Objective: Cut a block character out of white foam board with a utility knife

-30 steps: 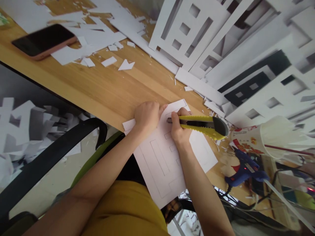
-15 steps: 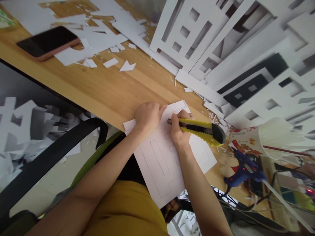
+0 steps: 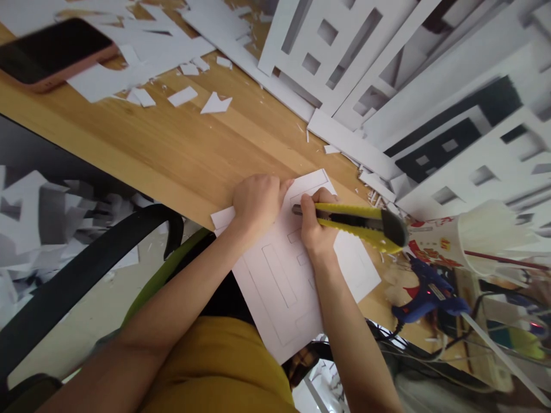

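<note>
My right hand (image 3: 316, 223) is closed around a yellow and black utility knife (image 3: 361, 223). The knife's metal tip lies low over a white board (image 3: 279, 275) marked with thin pencilled rectangles. On the board's far edge rests my left hand (image 3: 258, 201), its fingers curled and mostly hidden, thumb stretched toward the knife tip. It holds the board down. Part of the board overhangs the table's near edge above my lap. Beyond my right wrist, a further white piece with faint lines (image 3: 355, 267) shows.
A phone (image 3: 55, 51) lies among white offcuts (image 3: 183, 96) at far left. White panels with cut-out windows (image 3: 327, 46) stand along the back. At right are a paper cup (image 3: 443, 241), a blue glue gun (image 3: 430, 292) and cables. A black chair armrest (image 3: 99, 246) is at left.
The knife's rear end has swung slightly to the right, while its tip stays near the same spot on the board. My left hand keeps its place. The view has shifted a little.
</note>
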Motion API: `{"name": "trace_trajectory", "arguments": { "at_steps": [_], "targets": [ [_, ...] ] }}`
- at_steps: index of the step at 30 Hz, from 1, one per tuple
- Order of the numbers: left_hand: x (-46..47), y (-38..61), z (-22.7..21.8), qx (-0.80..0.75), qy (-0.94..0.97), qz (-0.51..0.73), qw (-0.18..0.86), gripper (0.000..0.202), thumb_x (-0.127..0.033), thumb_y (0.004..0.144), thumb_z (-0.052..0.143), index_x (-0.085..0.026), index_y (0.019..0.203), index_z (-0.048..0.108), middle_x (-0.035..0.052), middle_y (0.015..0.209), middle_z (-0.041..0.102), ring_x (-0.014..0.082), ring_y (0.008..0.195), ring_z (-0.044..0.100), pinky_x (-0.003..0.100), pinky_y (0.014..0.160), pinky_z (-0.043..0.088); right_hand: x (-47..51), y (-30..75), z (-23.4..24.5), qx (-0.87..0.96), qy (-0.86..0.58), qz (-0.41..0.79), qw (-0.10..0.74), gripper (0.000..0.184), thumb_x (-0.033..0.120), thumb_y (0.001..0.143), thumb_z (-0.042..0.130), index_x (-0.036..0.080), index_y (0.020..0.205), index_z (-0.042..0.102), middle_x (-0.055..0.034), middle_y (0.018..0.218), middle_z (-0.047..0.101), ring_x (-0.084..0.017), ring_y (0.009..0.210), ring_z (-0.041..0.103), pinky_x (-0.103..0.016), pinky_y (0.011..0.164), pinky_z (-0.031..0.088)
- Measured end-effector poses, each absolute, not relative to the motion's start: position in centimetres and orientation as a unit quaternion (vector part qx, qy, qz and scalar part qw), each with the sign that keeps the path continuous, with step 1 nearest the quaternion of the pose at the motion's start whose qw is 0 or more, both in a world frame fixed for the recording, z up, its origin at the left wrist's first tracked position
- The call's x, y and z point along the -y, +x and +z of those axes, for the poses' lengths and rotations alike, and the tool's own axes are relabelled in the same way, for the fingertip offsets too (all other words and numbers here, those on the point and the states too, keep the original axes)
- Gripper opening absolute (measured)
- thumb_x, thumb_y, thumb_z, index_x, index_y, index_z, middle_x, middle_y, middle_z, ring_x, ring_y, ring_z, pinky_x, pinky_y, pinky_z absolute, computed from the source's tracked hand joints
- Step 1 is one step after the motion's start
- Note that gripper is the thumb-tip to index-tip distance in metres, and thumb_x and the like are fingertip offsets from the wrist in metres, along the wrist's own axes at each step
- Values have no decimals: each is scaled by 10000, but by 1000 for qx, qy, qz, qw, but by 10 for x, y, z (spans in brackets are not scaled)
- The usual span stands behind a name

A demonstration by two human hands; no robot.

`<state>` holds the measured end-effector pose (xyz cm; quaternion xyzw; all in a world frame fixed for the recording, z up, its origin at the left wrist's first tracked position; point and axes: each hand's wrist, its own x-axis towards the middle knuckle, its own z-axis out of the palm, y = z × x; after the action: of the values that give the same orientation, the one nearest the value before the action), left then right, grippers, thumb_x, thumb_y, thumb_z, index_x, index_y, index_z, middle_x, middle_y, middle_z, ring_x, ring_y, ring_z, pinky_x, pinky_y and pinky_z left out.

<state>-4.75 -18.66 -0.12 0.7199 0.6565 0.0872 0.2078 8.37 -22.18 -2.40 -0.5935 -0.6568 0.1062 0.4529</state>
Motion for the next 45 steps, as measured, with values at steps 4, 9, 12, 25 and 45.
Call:
{"name": "trace_trajectory", "arguments": {
  "at_steps": [4,9,12,25,45],
  "targets": [
    [186,-48,-1,-654,721,91,211,619,-537,1062,289,-133,991,753,145,909,741,253,870,675,337,720,460,224,86,-21,662,-592,91,450,361,301,900,530,236,604,335,69,528,371,-115,532,348,-336,662,309],
    [185,-47,-2,-653,720,92,214,612,-541,1060,300,-130,1019,751,152,927,742,254,869,679,337,717,457,213,79,-25,597,-601,189,496,347,231,851,536,249,601,296,75,527,332,-100,511,341,-288,549,284],
    [185,-48,-1,-656,718,90,214,589,-539,1056,324,-133,1025,750,155,921,738,258,862,677,341,713,454,213,77,-25,586,-605,192,503,348,232,847,539,252,612,283,74,533,330,-101,521,346,-279,540,289],
    [186,-50,-4,-655,721,105,197,570,-567,1034,358,-174,972,765,125,881,743,255,841,672,342,706,453,217,83,-25,611,-595,202,482,393,360,912,553,250,636,296,75,556,311,-104,534,326,-275,545,282],
    [187,-50,-9,-648,731,113,181,597,-581,1029,338,-172,931,760,138,861,749,271,812,682,354,675,435,224,92,-35,594,-592,175,517,439,536,964,519,241,659,403,44,604,472,-132,594,492,-298,654,447]
  ]
}}
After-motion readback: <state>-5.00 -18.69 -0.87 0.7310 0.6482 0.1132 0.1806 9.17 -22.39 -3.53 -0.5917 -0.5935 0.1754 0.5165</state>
